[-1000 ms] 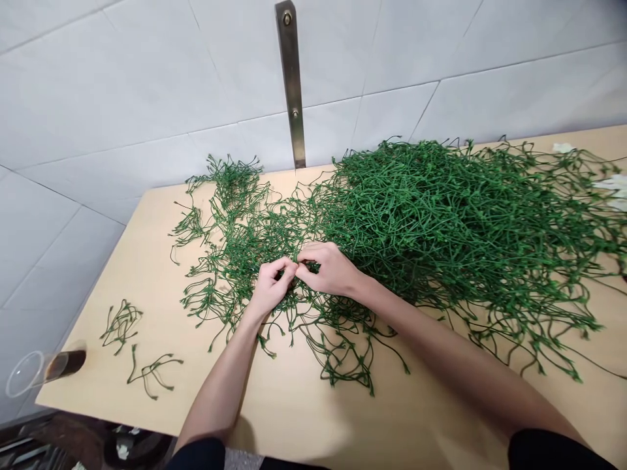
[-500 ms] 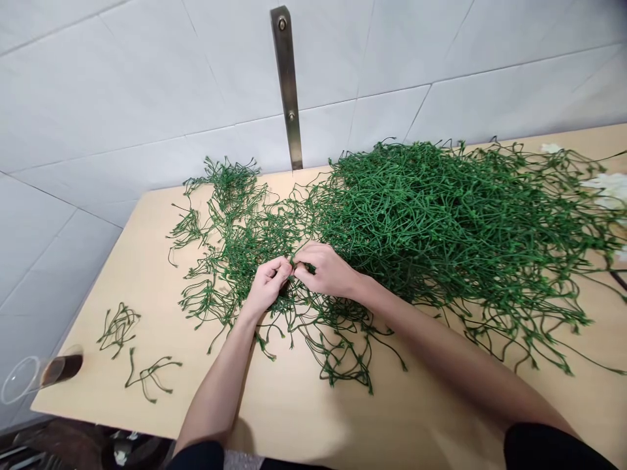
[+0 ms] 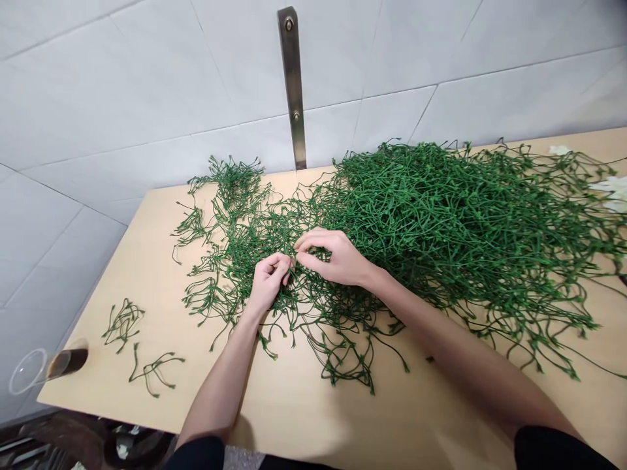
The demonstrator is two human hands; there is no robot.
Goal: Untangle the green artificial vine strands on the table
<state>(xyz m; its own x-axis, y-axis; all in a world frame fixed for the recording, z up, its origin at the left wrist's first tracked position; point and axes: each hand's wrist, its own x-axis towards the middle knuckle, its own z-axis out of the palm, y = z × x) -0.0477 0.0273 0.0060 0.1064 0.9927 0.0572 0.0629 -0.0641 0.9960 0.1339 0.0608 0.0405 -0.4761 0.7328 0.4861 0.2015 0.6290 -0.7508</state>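
My left hand point(image 3: 270, 277) is closed in a pinch, thumb against the bent forefinger, on a thin green artificial flower stem whose end is mostly hidden by the fingers. Just right of it, and slightly higher, my right hand point(image 3: 337, 258) curves in with thumb and forefinger tips drawn close together by the left fingertips. Whatever lies between those tips is too small to make out. Under and around both hands spread loose green stems point(image 3: 245, 245), thin and forked with small knobbed ends. A dense heap of the same stems point(image 3: 421, 202) lies to the right.
Two small groups of stems point(image 3: 122, 323) lie at the table's left. A clear cup with dark liquid point(image 3: 68, 362) is by the left edge. White artificial petals point(image 3: 614, 189) sit far right. A metal bracket point(image 3: 294, 91) is bolted to the tiled wall behind the wooden table point(image 3: 289, 405).
My right hand has lifted slightly up and right, its fingertips parting a little from the left hand's. The left hand keeps its pinch. The whole view has shifted slightly.
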